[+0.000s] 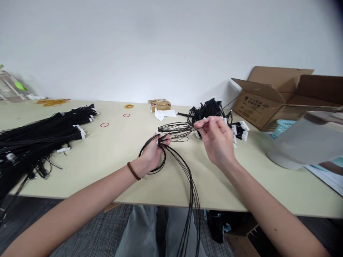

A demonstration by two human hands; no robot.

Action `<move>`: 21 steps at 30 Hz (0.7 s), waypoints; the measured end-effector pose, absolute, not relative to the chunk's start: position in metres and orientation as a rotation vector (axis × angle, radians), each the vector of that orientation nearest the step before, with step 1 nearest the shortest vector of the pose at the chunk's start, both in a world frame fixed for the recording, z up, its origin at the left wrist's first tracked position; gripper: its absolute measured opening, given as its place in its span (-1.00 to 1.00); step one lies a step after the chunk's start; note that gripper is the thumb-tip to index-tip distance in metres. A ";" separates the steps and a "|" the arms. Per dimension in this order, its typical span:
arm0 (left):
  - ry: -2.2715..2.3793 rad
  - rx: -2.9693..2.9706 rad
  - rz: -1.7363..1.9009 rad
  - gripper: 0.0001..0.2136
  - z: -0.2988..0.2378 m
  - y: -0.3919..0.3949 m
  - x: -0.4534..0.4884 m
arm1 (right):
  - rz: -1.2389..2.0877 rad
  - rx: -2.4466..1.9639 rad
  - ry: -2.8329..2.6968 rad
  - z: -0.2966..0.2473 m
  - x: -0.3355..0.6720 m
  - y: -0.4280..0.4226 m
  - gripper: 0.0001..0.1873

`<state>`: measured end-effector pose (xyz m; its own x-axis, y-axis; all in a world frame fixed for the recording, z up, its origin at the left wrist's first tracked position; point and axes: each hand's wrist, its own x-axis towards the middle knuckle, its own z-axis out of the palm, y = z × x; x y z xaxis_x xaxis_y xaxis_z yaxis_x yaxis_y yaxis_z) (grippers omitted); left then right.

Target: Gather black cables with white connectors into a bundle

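Observation:
My left hand (151, 154), with a brown band at the wrist, is closed around a bundle of thin black cables (191, 184). Part of the bundle loops round the hand, and long ends hang over the table's front edge. More strands spread from it toward the right. My right hand (218, 141) is raised to the right, thumb and fingers pinched on a thin black cable, of which little shows. Just behind that hand lies a heap of black cables (207, 110) with white connectors (244, 131).
Large bundles of black cables (40, 134) cover the table's left side. Rubber bands (53, 102), a gold tissue box (159, 104) and white paper (167, 113) lie along the back. On the right are an open cardboard box (257, 107), a blue basket (282, 126) and a grey container (300, 142).

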<state>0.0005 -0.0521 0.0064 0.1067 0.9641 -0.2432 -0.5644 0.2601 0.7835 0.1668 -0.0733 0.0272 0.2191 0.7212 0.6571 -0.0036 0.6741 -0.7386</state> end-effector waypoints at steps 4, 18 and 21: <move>0.880 0.639 1.232 -0.90 0.006 -0.055 0.001 | 0.347 -0.766 -1.088 0.030 0.175 -0.070 -0.82; 0.867 0.777 1.279 -0.80 0.010 -0.063 0.004 | -0.827 -0.807 -1.931 0.003 0.151 -0.084 -0.96; 0.860 0.786 1.285 -0.81 0.011 -0.064 0.004 | -0.858 -0.823 -1.942 0.005 0.150 -0.084 -0.95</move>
<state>0.0042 -0.0639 0.0108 0.0757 0.9922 -0.0985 -0.4700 0.1227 0.8741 0.1504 -0.0844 0.0051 -0.4333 0.2215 0.8736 0.7949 0.5507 0.2546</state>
